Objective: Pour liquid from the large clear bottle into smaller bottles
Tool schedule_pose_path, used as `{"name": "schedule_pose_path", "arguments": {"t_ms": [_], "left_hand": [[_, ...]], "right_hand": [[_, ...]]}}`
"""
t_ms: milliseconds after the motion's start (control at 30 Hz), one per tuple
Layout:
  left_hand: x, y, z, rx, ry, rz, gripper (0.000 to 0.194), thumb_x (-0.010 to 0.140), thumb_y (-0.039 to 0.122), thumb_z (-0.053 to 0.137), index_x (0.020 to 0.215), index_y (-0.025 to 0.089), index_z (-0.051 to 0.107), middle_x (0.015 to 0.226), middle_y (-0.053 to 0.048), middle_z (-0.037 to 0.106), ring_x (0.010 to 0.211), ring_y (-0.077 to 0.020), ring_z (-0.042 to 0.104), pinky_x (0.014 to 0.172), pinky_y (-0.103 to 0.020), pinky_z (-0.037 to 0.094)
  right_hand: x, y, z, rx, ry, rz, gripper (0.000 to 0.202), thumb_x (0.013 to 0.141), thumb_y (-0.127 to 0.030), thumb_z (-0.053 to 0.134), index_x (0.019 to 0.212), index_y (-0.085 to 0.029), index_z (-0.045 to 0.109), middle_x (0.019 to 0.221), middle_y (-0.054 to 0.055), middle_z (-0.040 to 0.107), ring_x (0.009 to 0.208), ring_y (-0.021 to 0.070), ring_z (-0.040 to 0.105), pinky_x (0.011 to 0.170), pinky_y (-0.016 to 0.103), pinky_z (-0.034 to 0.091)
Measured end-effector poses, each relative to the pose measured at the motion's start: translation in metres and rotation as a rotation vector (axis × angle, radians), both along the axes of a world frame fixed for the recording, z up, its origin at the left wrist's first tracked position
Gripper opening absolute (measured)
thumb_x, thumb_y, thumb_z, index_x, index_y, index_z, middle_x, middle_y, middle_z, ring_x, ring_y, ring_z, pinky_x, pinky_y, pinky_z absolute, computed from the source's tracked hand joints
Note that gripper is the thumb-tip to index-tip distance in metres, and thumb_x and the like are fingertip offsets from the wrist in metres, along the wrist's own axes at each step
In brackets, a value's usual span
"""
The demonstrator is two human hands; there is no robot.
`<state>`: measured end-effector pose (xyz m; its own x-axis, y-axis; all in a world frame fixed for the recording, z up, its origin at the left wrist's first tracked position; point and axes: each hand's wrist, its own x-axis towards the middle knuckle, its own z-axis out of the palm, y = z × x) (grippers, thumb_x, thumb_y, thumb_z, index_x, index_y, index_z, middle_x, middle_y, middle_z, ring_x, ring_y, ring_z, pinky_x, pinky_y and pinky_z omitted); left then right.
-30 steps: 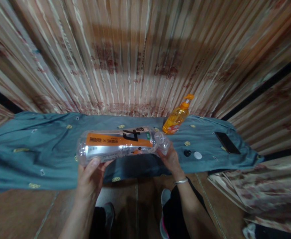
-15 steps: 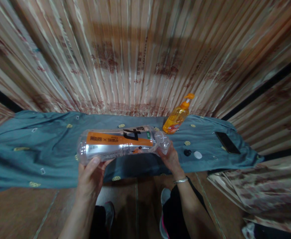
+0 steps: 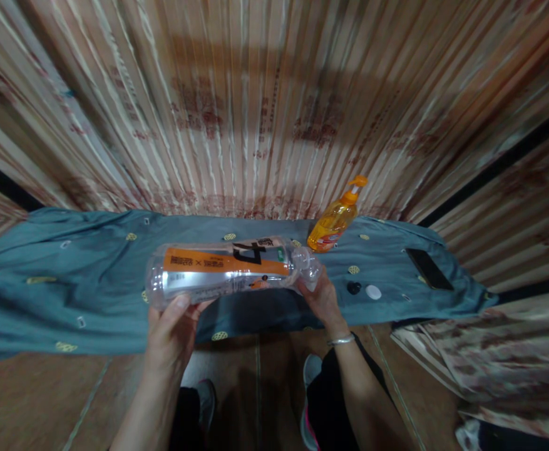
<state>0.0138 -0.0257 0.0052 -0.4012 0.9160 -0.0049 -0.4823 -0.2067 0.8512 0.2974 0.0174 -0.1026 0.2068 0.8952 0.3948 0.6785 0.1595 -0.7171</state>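
Observation:
A large clear plastic bottle (image 3: 227, 266) with an orange and silver label lies sideways in the air between my hands. My left hand (image 3: 175, 322) grips its base end from below, thumb on the near side. At the other end my right hand (image 3: 321, 297) is closed around the neck, where a clear plastic piece (image 3: 307, 263) shows; whether that is part of the bottle or separate I cannot tell. Beyond the right hand stands an orange pump bottle (image 3: 333, 222) with yellow-orange liquid inside. A black cap (image 3: 354, 288) and a white cap (image 3: 373, 292) lie right of that hand.
A teal patterned cloth (image 3: 91, 269) covers the narrow table. A dark phone (image 3: 428, 269) lies on its right part. Pleated curtains (image 3: 255, 113) hang behind and at both sides, with black bars (image 3: 504, 163) at the sides. My feet are on the tiled floor (image 3: 236, 382) below.

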Motion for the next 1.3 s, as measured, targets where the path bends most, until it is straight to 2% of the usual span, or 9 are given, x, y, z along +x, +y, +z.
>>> {"name": "schedule_pose_path", "arguments": {"t_ms": [133,300,433,600,867,1033,1167,1300], "left_hand": [[0.000,0.000,-0.001,0.004,-0.010,-0.007,0.059,0.059,0.039,0.090,0.114,0.025,0.072,0.097,-0.006,0.077,0.094,-0.0295,0.073,0.083,-0.045,0.063],[-0.001,-0.002,0.004,-0.008,-0.004,-0.029,0.051,0.057,0.040,0.093,0.103,0.025,0.076,0.089,-0.003,0.076,0.087,-0.0257,0.073,0.079,-0.041,0.064],[-0.003,-0.002,0.003,0.003,0.000,-0.064,0.044,0.060,0.040,0.092,0.098,0.024,0.077,0.092,-0.003,0.077,0.089,-0.0251,0.073,0.079,-0.038,0.064],[-0.001,0.000,0.000,0.023,-0.035,-0.027,0.047,0.059,0.039,0.092,0.100,0.022,0.078,0.093,-0.005,0.078,0.087,-0.0248,0.073,0.076,-0.038,0.065],[0.002,0.000,0.014,-0.027,-0.043,-0.018,0.062,0.045,0.041,0.098,0.101,0.021,0.078,0.079,-0.002,0.076,0.076,-0.0217,0.073,0.068,-0.032,0.065],[0.003,0.000,0.015,-0.024,-0.047,-0.008,0.067,0.043,0.041,0.099,0.103,0.022,0.077,0.080,-0.002,0.077,0.073,-0.0211,0.073,0.066,-0.030,0.065],[0.003,0.001,0.015,-0.025,-0.060,-0.003,0.068,0.041,0.042,0.100,0.102,0.022,0.077,0.079,-0.001,0.077,0.071,-0.0207,0.073,0.066,-0.032,0.066],[0.002,0.000,0.015,-0.023,-0.050,-0.017,0.063,0.044,0.042,0.099,0.100,0.023,0.077,0.082,-0.002,0.078,0.074,-0.0225,0.074,0.071,-0.037,0.066]], "right_hand": [[0.000,0.000,0.000,-0.008,0.001,0.013,0.050,0.084,-0.037,0.065,0.129,-0.017,0.054,0.113,0.014,0.075,0.101,0.0312,0.075,0.086,0.045,0.061],[0.000,0.000,0.000,0.000,0.000,0.005,0.051,0.084,-0.037,0.064,0.129,-0.015,0.055,0.113,0.015,0.074,0.102,0.0312,0.075,0.087,0.045,0.061],[0.001,0.001,-0.002,-0.011,-0.003,-0.003,0.052,0.083,-0.037,0.065,0.129,-0.014,0.055,0.112,0.016,0.075,0.103,0.0325,0.074,0.089,0.047,0.061],[0.001,0.001,-0.002,0.013,-0.007,0.005,0.051,0.083,-0.037,0.065,0.129,-0.015,0.055,0.116,0.016,0.074,0.106,0.0328,0.074,0.091,0.047,0.060],[0.001,0.001,-0.003,-0.002,0.008,0.003,0.051,0.082,-0.032,0.067,0.129,-0.018,0.054,0.117,0.014,0.074,0.107,0.0323,0.073,0.091,0.046,0.060],[0.001,0.001,-0.003,0.017,-0.015,0.004,0.050,0.082,-0.031,0.068,0.129,-0.018,0.054,0.117,0.014,0.074,0.107,0.0322,0.074,0.091,0.046,0.060],[0.001,0.001,-0.002,-0.003,-0.003,-0.001,0.051,0.083,-0.033,0.069,0.130,-0.019,0.055,0.117,0.013,0.074,0.108,0.0323,0.074,0.089,0.045,0.061],[0.002,0.001,-0.001,-0.037,0.018,-0.015,0.051,0.081,-0.035,0.071,0.128,-0.020,0.056,0.111,0.011,0.076,0.100,0.0320,0.076,0.084,0.044,0.062]]}}
